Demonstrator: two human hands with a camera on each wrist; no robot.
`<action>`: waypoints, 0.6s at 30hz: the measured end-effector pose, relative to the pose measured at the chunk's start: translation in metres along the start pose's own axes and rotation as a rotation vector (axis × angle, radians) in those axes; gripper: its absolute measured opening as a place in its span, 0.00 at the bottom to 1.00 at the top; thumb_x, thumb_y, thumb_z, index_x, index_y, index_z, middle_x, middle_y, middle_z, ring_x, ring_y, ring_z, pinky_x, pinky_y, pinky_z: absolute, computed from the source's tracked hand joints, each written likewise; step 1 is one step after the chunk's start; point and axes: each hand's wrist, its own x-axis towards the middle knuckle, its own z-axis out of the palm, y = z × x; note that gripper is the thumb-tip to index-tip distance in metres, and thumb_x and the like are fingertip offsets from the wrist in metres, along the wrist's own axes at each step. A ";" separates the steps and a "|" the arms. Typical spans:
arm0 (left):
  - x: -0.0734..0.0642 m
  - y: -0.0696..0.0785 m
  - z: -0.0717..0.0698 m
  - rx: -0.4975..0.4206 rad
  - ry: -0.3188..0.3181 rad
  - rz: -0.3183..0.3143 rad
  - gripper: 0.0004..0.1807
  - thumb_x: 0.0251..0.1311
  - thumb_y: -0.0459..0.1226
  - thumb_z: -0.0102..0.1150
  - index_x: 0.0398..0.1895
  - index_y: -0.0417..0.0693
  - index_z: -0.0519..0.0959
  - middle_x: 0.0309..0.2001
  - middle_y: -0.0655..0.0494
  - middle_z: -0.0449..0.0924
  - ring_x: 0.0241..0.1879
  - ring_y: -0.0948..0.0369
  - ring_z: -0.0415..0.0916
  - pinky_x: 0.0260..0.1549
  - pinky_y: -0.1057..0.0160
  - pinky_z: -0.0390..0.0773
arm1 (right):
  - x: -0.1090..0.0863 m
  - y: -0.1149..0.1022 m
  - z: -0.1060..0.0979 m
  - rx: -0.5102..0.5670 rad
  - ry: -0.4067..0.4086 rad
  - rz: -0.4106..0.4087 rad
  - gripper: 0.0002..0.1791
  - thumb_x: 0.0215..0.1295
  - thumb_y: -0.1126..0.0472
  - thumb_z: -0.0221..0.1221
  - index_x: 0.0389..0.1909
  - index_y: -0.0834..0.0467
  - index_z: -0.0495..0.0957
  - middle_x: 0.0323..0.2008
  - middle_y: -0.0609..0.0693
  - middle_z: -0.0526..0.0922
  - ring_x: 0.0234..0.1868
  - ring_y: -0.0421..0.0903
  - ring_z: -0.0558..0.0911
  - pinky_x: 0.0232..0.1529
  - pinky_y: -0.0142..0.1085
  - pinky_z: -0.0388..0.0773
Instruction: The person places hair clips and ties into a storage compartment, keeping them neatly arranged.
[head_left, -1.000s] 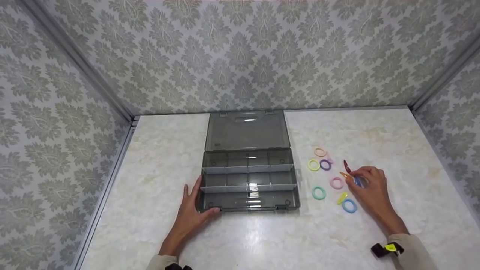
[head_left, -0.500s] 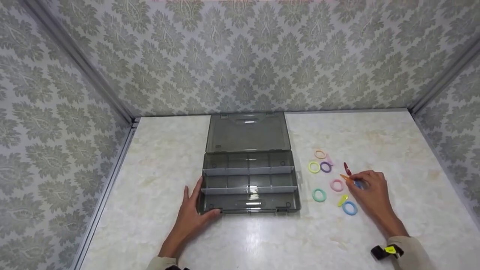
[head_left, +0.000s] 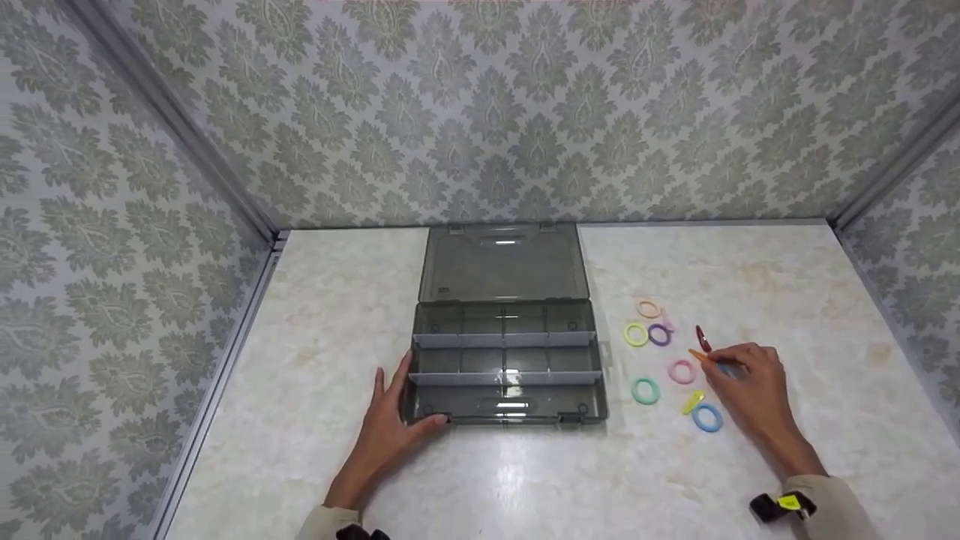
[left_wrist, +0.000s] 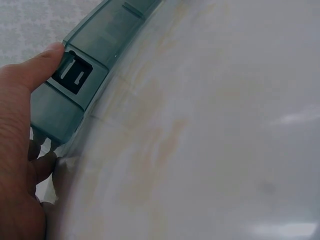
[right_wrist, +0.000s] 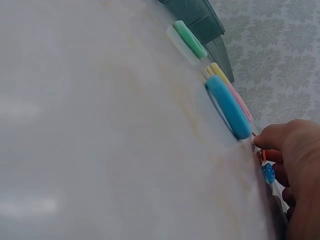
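Observation:
A smoky grey plastic organizer box (head_left: 506, 415) lies with its lid (head_left: 504, 262) folded back. My left hand (head_left: 388, 431) grips its front left corner, thumb on the front wall by a dark latch (left_wrist: 73, 72) and fingers along the side. On the right, my right hand (head_left: 752, 382) pinches an orange hair clip (head_left: 698, 355) between thumb and forefinger, low over the table. A blue clip (right_wrist: 269, 173) shows beneath the curled fingers, mostly covered in the head view. Just beyond the fingertips lies a dark red hair clip (head_left: 703, 337).
Several small hair ties lie between box and right hand: green (head_left: 645, 391), pink (head_left: 682, 371), blue (head_left: 707, 417), yellow (head_left: 636, 334), purple (head_left: 660, 334) and peach (head_left: 649, 308). A yellow clip (head_left: 694, 402) touches the blue tie. White dividers (head_left: 510, 377) split the box. Patterned walls enclose the table.
The head view has shifted slightly. My right hand has settled a little farther over the blue clip, still pinching the orange one. The left hand stays on the box corner.

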 end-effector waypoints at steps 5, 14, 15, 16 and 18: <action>0.001 0.000 0.002 -0.003 -0.003 0.000 0.65 0.57 0.63 0.81 0.92 0.63 0.51 0.88 0.40 0.51 0.86 0.28 0.31 0.74 0.18 0.54 | 0.002 -0.005 -0.005 0.018 0.014 0.001 0.14 0.73 0.53 0.75 0.49 0.60 0.91 0.47 0.53 0.87 0.52 0.41 0.71 0.51 0.31 0.66; 0.001 -0.002 0.002 -0.002 -0.009 0.011 0.65 0.58 0.63 0.80 0.92 0.67 0.50 0.89 0.39 0.48 0.86 0.29 0.32 0.71 0.17 0.56 | 0.012 -0.024 -0.003 0.058 -0.024 -0.040 0.11 0.73 0.55 0.74 0.48 0.58 0.92 0.45 0.53 0.86 0.53 0.47 0.73 0.51 0.32 0.68; 0.001 -0.003 0.002 -0.003 -0.008 0.011 0.65 0.58 0.63 0.80 0.92 0.67 0.50 0.89 0.39 0.48 0.86 0.29 0.32 0.71 0.17 0.56 | 0.014 -0.026 -0.002 0.058 -0.024 -0.043 0.11 0.73 0.55 0.74 0.47 0.58 0.92 0.45 0.53 0.87 0.53 0.48 0.73 0.51 0.33 0.68; 0.001 -0.003 0.002 -0.003 -0.006 0.011 0.65 0.58 0.63 0.80 0.92 0.67 0.50 0.89 0.40 0.49 0.86 0.29 0.32 0.71 0.17 0.56 | 0.015 -0.028 0.000 0.059 -0.025 -0.044 0.11 0.73 0.55 0.74 0.47 0.59 0.92 0.45 0.54 0.87 0.53 0.49 0.74 0.52 0.34 0.68; 0.001 -0.003 0.001 0.002 -0.002 0.013 0.65 0.58 0.63 0.80 0.92 0.66 0.51 0.89 0.42 0.50 0.86 0.28 0.31 0.72 0.16 0.55 | 0.017 -0.032 0.003 0.056 -0.025 -0.048 0.11 0.73 0.56 0.74 0.48 0.59 0.92 0.45 0.55 0.87 0.54 0.50 0.74 0.52 0.35 0.69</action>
